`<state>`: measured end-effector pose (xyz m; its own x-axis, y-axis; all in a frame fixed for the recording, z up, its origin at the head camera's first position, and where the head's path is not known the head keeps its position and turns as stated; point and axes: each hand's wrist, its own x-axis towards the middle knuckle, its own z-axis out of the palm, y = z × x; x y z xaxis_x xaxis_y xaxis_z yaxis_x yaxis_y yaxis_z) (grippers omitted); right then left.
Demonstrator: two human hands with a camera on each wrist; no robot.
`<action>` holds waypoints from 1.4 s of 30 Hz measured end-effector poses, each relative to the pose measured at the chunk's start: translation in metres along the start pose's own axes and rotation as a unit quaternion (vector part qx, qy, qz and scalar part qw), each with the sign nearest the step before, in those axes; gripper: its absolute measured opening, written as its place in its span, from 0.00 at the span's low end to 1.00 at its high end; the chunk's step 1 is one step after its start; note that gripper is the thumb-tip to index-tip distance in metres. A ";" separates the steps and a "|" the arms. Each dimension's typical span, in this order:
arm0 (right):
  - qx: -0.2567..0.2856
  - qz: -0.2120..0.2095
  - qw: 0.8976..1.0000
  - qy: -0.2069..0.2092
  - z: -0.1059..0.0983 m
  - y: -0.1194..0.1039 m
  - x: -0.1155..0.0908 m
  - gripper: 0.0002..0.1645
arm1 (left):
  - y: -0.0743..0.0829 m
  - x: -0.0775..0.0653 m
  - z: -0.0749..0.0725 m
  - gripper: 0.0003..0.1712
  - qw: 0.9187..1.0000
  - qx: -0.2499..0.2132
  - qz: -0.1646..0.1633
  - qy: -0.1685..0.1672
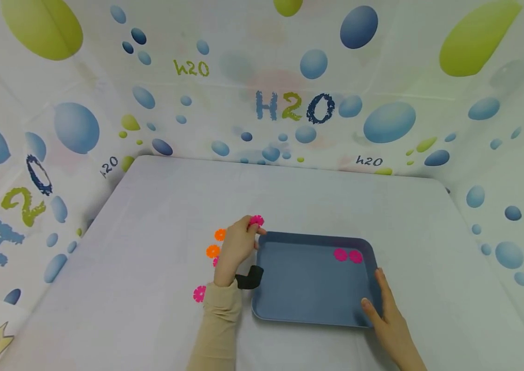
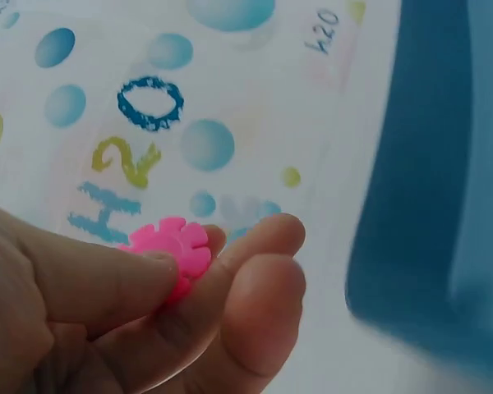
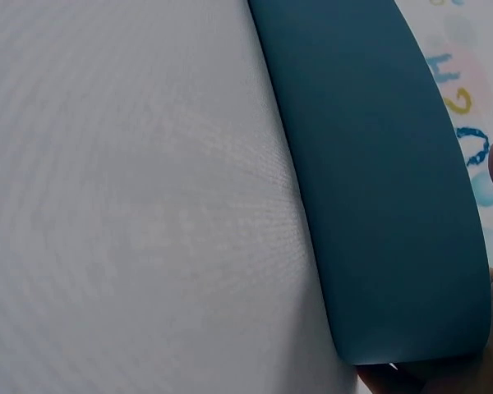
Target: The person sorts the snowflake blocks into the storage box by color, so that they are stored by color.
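A blue tray (image 1: 310, 304) lies on the white table, with two pink flower-shaped discs (image 1: 348, 255) in its far right part. My left hand (image 1: 239, 242) hovers at the tray's far left corner and pinches a pink flower disc (image 1: 256, 221) (image 2: 177, 250) between thumb and fingers. My right hand (image 1: 385, 314) rests on the tray's near right corner, fingers straight along its rim, thumb over the edge. The right wrist view shows the tray's edge (image 3: 378, 189) close up.
Two orange flower discs (image 1: 216, 243) and a pink one (image 1: 199, 293) lie on the table left of the tray, another pink one partly hidden by my left hand. Walls printed with bubbles and "H2O" enclose the table on three sides.
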<state>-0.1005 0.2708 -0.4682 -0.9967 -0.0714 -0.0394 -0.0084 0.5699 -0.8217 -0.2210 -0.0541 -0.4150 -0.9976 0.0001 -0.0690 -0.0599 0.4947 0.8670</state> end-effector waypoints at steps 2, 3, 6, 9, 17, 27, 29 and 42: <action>0.001 -0.002 1.000 0.001 0.000 0.000 0.000 0.46 | 0.008 0.003 0.004 0.14 0.999 -0.024 0.009 -0.019; 0.002 -0.003 1.000 0.001 0.000 0.001 0.000 0.46 | 0.012 0.004 0.007 0.14 0.999 -0.036 0.010 -0.029; 0.003 -0.003 1.000 0.002 0.000 0.001 0.000 0.46 | 0.022 0.008 0.016 0.16 0.997 -0.057 0.007 -0.056; 0.002 -0.001 1.000 0.002 0.000 0.001 0.000 0.46 | 0.029 0.012 0.028 0.17 0.995 -0.059 0.007 -0.086; -0.003 0.002 1.000 0.005 -0.003 0.001 0.000 0.46 | 0.044 0.019 0.068 0.15 0.988 -0.037 0.005 -0.148; 0.001 0.001 1.000 0.012 -0.004 0.001 0.001 0.46 | 0.045 0.019 0.112 0.14 0.980 0.030 -0.020 -0.196; 0.000 -0.004 1.000 0.014 -0.003 0.000 0.000 0.46 | 0.044 0.018 0.116 0.13 0.979 0.036 -0.032 -0.196; -0.012 0.001 1.000 0.016 -0.004 0.002 0.000 0.46 | 0.044 0.023 0.131 0.14 0.975 0.124 -0.069 -0.171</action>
<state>-0.1013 0.2747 -0.4674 -0.9988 -0.0436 -0.0229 -0.0072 0.5891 -0.8081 -0.2417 0.0817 -0.4434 -0.9087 0.1869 -0.3732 -0.1401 0.7057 0.6946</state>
